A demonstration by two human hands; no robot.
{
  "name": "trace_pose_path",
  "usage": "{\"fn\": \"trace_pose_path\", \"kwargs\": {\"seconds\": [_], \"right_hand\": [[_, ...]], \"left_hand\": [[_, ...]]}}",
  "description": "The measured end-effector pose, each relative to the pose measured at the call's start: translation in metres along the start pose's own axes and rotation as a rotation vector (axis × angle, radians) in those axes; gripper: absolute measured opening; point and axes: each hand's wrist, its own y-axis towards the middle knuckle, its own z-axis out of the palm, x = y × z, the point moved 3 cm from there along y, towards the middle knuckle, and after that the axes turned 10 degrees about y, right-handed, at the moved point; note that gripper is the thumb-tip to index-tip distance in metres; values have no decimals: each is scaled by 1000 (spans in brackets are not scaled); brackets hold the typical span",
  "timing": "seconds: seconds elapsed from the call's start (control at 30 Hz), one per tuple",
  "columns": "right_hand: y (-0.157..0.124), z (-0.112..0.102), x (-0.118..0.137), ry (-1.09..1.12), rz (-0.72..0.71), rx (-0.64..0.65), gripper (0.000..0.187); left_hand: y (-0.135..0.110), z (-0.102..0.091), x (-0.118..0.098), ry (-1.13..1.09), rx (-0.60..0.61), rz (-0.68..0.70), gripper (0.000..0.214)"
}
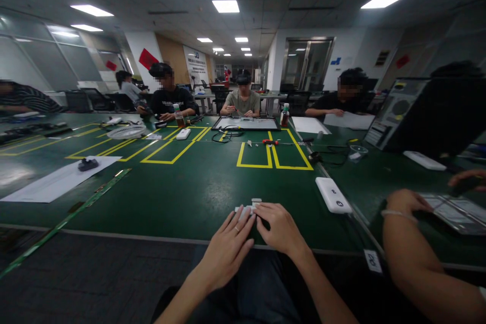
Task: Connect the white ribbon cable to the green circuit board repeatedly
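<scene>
Several small whitish, tile-like pieces [256, 201] lie together on the green tabletop near its front edge; some are partly covered by my fingers, and their exact kind cannot be made out. My left hand [231, 240], with a ring on one finger, rests with fingers stretched out over the lower left pieces. From the right, my right hand [281, 228] reaches in with its fingers extended onto the same group, thumb held apart. The two hands almost meet at the fingertips.
A white power bank [333, 195] with a cable sits to the right. Beside it, a co-worker's arm [408, 233] reaches over a flat device. Farther off are a red-handled screwdriver [270, 142], a computer case [421, 111] and a paper sheet [56, 179]. People sit across the table.
</scene>
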Motion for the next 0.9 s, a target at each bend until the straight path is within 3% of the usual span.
{"fn": "trace_pose_path", "kwargs": {"seconds": [0.07, 0.13, 0.27, 0.37, 0.53, 0.67, 0.77, 0.9], "right_hand": [[0, 1, -1, 0, 16, 3, 35], [0, 2, -3, 4, 31, 5, 34], [0, 2, -4, 14, 48, 10, 33], [0, 2, -4, 16, 54, 16, 33], [1, 2, -4, 16, 61, 13, 33], [0, 2, -4, 27, 68, 12, 35], [1, 1, -3, 31, 74, 15, 36], [2, 0, -2, 32, 78, 12, 37]], "left_hand": [[-2, -1, 18, 20, 7, -72, 63], [-8, -1, 52, 100, -11, -217, 63], [-41, -3, 154, 336, -1, -682, 74], [-83, -7, 232, 358, 152, -1108, 88], [-143, -28, 318, 399, 235, -1305, 92], [-185, -45, 360, 408, 233, -1502, 94], [-200, -49, 374, 384, 262, -1461, 98], [-203, -49, 374, 363, 305, -1382, 98]]}}
